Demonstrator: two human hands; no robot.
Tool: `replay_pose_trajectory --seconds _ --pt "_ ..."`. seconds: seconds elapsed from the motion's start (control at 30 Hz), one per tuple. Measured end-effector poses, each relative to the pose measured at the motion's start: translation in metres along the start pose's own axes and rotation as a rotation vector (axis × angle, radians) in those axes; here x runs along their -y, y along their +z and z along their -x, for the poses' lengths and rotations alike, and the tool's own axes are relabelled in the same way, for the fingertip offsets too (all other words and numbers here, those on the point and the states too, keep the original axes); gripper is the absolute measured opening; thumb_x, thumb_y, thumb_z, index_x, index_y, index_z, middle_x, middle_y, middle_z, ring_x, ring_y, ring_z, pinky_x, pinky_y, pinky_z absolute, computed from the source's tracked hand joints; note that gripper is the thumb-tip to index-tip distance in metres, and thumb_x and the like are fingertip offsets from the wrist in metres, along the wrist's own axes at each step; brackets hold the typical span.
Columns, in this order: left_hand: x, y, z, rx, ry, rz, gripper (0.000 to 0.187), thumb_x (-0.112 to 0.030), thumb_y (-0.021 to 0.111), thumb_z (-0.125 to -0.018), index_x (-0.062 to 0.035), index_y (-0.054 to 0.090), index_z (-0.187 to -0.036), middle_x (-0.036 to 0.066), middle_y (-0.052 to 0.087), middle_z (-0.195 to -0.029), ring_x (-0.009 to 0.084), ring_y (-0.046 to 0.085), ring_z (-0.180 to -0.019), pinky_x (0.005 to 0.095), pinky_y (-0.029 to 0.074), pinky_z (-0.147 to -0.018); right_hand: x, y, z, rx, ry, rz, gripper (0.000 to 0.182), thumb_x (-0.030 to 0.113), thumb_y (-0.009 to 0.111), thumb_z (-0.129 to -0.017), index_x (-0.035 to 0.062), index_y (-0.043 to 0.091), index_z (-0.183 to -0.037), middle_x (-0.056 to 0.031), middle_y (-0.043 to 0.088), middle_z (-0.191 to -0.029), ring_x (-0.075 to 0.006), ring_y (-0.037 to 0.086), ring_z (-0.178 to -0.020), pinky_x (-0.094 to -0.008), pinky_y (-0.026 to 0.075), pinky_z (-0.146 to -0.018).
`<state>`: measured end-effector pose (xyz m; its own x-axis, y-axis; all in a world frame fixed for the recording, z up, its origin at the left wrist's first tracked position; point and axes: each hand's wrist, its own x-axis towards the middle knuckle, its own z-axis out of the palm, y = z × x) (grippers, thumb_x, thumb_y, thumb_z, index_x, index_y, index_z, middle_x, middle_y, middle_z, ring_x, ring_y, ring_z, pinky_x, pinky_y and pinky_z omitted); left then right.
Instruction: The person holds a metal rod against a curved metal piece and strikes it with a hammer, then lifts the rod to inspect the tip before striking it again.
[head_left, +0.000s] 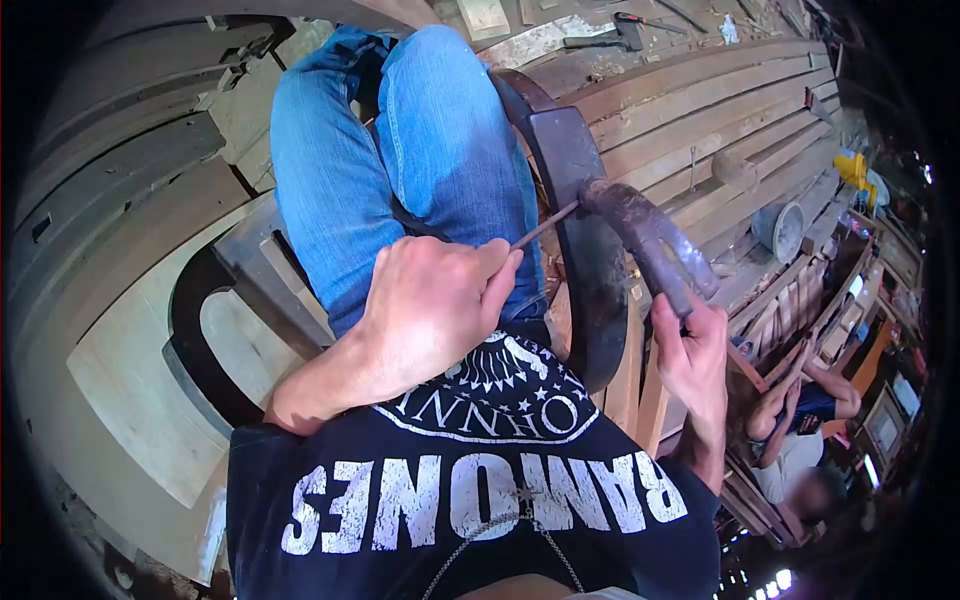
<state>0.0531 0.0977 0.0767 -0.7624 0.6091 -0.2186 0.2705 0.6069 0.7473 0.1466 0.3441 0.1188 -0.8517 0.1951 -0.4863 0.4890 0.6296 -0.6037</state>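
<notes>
My left hand (440, 288) is closed around a thin metal rod (545, 228), its handle end hidden in my fist. The rod's far tip meets a curved dark wooden piece (645, 232) near that piece's upper left end. Long slots show along the lower part of the curved piece. Its lower end is gripped by my right hand (692, 350), between thumb and fingers. Under the curved piece is a broad dark wooden armrest (588, 265), to the right of my legs in blue jeans (440, 130).
Another dark curved armrest (190, 315) is on my left. Long wooden planks (690, 90) lie on the right, with a wrench (693, 168) on them. A hammer-like tool (628, 35), a bucket (780, 230) and a yellow tool (853, 168) lie farther off. Another person (805, 410) sits at right.
</notes>
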Motion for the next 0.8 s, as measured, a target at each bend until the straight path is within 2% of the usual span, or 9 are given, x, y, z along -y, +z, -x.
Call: replay_pose_trajectory --seconds 0.23,0.5,0.8 --pt "0.0008 0.0013 0.0023 -0.006 0.005 -0.017 0.015 -0.012 0.067 -0.086 -0.0038 0.064 -0.075 0.012 0.057 -0.054 0.0305 0.056 -0.045 0.039 0.039 -0.042 -0.0075 0.0024 0.0025 0.009 0.016 0.03 0.022 0.019 0.062 -0.09 -0.0032 0.065 -0.087 -0.0114 0.045 -0.049 -0.0176 0.04 -0.039 -0.0317 0.038 -0.044" --pt "-0.0019 0.0025 0.0035 -0.029 0.012 -0.05 0.015 -0.013 0.067 -0.086 -0.0049 0.062 -0.074 0.01 0.055 -0.053 0.0301 0.056 -0.046 0.0397 0.039 -0.042 0.0005 0.002 0.0007 0.004 0.022 -0.001 0.022 0.02 0.061 -0.091 -0.0017 0.065 -0.088 -0.0108 0.044 -0.049 -0.0165 0.041 -0.04 -0.0308 0.038 -0.045" --pt "-0.0017 0.0049 0.0055 -0.023 -0.001 -0.087 0.014 -0.016 0.067 -0.087 -0.0064 0.062 -0.079 0.009 0.055 -0.054 0.0293 0.056 -0.046 0.04 0.04 -0.041 0.0001 0.0025 0.0023 -0.008 0.022 0.006 0.022 0.018 0.061 -0.09 -0.0028 0.066 -0.091 -0.0111 0.043 -0.049 -0.0154 0.04 -0.041 -0.0305 0.037 -0.044"
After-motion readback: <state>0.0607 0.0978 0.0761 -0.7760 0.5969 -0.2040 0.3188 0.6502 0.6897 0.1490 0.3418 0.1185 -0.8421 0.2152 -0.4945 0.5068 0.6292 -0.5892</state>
